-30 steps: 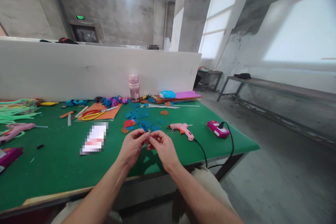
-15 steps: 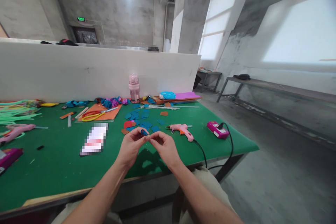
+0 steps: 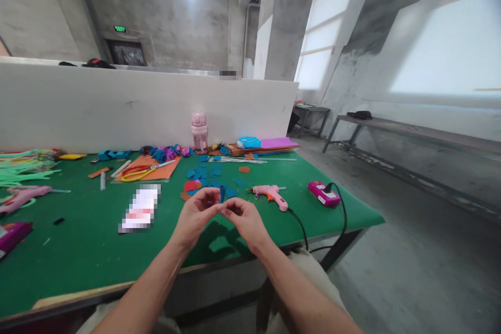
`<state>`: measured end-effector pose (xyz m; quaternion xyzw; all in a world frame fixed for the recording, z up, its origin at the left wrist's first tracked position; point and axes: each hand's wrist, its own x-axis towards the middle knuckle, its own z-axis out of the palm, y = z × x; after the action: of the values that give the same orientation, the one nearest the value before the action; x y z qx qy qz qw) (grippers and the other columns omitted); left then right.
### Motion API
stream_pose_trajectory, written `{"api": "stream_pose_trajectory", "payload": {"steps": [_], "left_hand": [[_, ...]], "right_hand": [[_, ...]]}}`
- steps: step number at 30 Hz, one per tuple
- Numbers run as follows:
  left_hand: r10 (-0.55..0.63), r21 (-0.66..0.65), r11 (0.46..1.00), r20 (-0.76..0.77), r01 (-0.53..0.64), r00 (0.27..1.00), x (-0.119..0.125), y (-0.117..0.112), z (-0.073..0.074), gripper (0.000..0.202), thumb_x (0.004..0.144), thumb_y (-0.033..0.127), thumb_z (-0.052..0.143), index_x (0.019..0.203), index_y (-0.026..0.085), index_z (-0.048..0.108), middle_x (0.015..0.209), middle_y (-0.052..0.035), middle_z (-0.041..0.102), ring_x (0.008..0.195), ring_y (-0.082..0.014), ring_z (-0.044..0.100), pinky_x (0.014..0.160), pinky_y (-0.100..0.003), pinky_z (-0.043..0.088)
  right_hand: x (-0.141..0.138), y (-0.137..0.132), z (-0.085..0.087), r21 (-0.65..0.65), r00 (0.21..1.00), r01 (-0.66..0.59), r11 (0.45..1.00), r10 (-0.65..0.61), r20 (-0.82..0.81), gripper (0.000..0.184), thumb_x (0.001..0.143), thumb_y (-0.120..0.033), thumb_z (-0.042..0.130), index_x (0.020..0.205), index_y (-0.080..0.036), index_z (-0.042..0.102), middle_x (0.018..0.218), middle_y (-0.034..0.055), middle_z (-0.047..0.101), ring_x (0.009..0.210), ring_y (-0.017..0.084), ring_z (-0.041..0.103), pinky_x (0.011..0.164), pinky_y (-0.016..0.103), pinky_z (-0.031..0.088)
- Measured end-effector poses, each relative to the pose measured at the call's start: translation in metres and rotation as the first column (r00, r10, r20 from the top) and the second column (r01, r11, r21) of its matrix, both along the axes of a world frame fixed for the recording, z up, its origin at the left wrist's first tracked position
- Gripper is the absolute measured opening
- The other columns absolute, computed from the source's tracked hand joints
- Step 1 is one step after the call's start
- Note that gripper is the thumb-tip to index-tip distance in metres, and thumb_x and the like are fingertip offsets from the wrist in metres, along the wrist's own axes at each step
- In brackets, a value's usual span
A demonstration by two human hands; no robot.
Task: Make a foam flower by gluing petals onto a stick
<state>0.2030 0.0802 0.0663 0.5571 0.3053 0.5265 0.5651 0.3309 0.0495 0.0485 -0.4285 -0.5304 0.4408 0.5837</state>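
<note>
Moved: blue felt piece [image 3: 222, 193] tipped upright since a moment ago;
Hands: left hand [image 3: 195, 217], right hand [image 3: 246, 219] both pinch it;
Done: some rolled flowers [image 3: 164, 153], I reckon;
Left: loads of loose cutouts [image 3: 203, 172]

We are in a bare concrete craft workshop: a green tabletop [image 3: 78, 255] lies under our grip [image 3: 221, 209], a pink glue gun [image 3: 270, 194] just right of it, scissors [image 3: 143, 169] and blue felt cut-outs [image 3: 203, 172] beyond it, a raw pillar [image 3: 282, 15] and tall windows [image 3: 450, 42] farther off.

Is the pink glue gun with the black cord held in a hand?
No: the pink glue gun lies untouched on the green table, while the left hand and the right hand pinch a small blue piece.
</note>
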Motion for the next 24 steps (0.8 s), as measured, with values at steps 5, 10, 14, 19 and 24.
{"api": "stream_pose_trajectory", "payload": {"steps": [5,10,14,19,24], "left_hand": [[0.03,-0.009,1.0,-0.071,-0.03,0.997,-0.0013,-0.0008,0.0014,0.027,0.058,0.023,0.072,0.082,0.016,0.063,0.073,0.0,0.058,0.069,-0.0107,0.052,0.064,-0.02,0.042],[0.065,-0.027,0.997,-0.09,-0.067,0.994,0.0014,-0.0042,0.0047,0.023,0.055,0.026,0.072,0.075,0.016,0.064,0.069,-0.0007,0.059,0.067,-0.0124,0.053,0.062,-0.022,0.043],[0.078,-0.024,0.997,-0.086,-0.08,0.993,0.0019,-0.0039,0.0051,0.018,0.055,0.025,0.072,0.069,0.016,0.065,0.07,-0.0007,0.059,0.068,-0.0123,0.052,0.063,-0.022,0.043],[0.104,0.021,0.995,-0.105,-0.103,0.989,0.0014,-0.0024,0.0042,0.014,0.055,0.025,0.072,0.064,0.016,0.066,0.068,-0.0007,0.058,0.066,-0.0123,0.051,0.06,-0.021,0.042],[0.086,0.032,0.996,-0.112,-0.083,0.99,0.002,-0.0032,0.0047,0.012,0.056,0.024,0.071,0.061,0.016,0.063,0.064,0.0007,0.055,0.063,-0.0107,0.049,0.058,-0.019,0.04]], "right_hand": [[-0.0009,-0.0008,0.0024,-0.068,0.993,-0.038,0.997,0.03,-0.116,0.018,0.064,-0.032,0.066,0.069,-0.016,0.062,0.065,-0.0027,0.057,0.061,0.009,0.047,0.061,0.021,0.036],[-0.002,-0.0011,0.0024,-0.075,0.986,-0.066,0.995,0.054,-0.156,0.018,0.062,-0.032,0.068,0.069,-0.016,0.063,0.065,-0.0029,0.058,0.062,0.009,0.048,0.062,0.021,0.037],[-0.0027,-0.0007,0.0011,-0.059,0.982,-0.085,0.995,0.074,-0.174,0.019,0.062,-0.032,0.068,0.071,-0.016,0.064,0.068,-0.0021,0.059,0.065,0.01,0.05,0.066,0.022,0.038],[-0.0028,-0.0004,-0.0007,-0.062,0.984,-0.088,0.994,0.077,-0.158,0.02,0.063,-0.033,0.067,0.072,-0.016,0.065,0.068,-0.0018,0.06,0.066,0.01,0.051,0.066,0.023,0.038],[-0.0035,-0.0003,-0.0002,-0.07,0.984,-0.091,0.993,0.079,-0.161,0.019,0.063,-0.033,0.067,0.071,-0.016,0.065,0.067,-0.0017,0.059,0.064,0.01,0.05,0.064,0.022,0.038]]}}
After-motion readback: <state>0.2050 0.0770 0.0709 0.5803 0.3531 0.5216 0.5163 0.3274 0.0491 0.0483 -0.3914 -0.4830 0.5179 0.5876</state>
